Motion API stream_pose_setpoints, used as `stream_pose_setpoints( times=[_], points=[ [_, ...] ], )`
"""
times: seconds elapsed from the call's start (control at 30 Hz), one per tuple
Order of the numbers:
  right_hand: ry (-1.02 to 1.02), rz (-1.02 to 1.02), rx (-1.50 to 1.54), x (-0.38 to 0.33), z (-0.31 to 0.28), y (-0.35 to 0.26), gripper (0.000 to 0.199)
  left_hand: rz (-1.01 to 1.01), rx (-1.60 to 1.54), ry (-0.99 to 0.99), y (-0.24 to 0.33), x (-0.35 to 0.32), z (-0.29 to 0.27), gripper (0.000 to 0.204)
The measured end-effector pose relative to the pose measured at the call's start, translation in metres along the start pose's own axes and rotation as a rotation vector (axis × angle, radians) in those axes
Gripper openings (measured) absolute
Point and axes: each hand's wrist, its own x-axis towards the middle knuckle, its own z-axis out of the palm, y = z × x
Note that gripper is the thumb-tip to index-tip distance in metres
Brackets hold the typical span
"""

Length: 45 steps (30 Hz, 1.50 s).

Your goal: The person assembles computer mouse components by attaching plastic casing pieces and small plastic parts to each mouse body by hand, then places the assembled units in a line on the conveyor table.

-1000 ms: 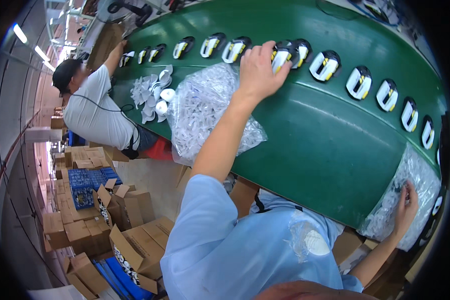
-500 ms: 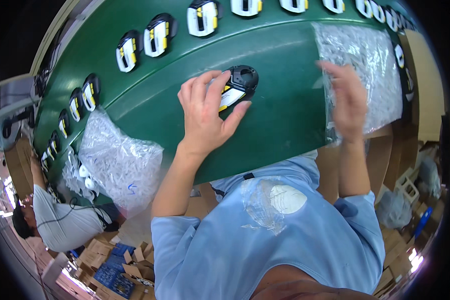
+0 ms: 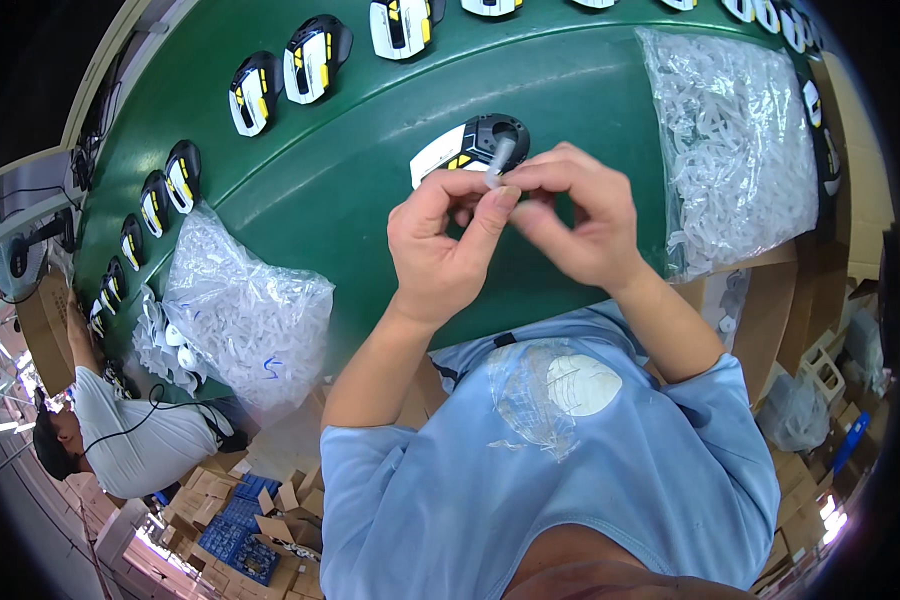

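Both my hands meet at the middle of the green work surface (image 3: 350,215). Between their fingertips is a small translucent plastic strip (image 3: 502,157), pinched from both sides. My left hand (image 3: 440,240) is closed with thumb and forefinger on its lower end. From the right, my right hand (image 3: 582,215) pinches it too; the fingers partly hide the strip. Just beyond them lies a black, white and yellow mouse-shaped plastic shell (image 3: 440,155), with a round opening in its black end. The strip overlaps that end in view; whether it touches, I cannot tell.
A clear bag of translucent strips (image 3: 735,150) lies at right, another full bag (image 3: 255,310) at left. Several similar shells (image 3: 315,60) line the far side and left of the surface. A co-worker (image 3: 135,430) is at far left. Cardboard boxes (image 3: 280,520) stand below.
My right hand has come from the right bag to the middle. My left hand has let go of the shell, and both now pinch a strip. The shell has turned and shifted slightly left.
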Motion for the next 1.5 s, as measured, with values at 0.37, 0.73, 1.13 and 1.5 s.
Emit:
stream_pose_setpoints(
  times=[0.37, 0.73, 1.13, 1.5],
  points=[
    [-0.012, -0.091, -0.330, 0.015, -0.001, 0.001, 0.018, -0.179, 0.120, -0.113, 0.000, 0.005, -0.028, 0.022],
    [-0.061, -0.079, -0.577, 0.011, -0.005, 0.016, 0.022, 0.501, 0.945, -0.309, -0.038, 0.037, -0.037, 0.067],
    [-0.607, -0.240, -0.836, 0.014, -0.015, -0.020, 0.075, 0.564, 0.941, -0.234, -0.037, 0.037, -0.037, 0.059],
    [-0.282, -0.127, -0.535, 0.006, -0.083, -0.036, 0.041, 0.335, 1.201, 0.535, -0.021, 0.087, -0.210, 0.063]
  ],
)
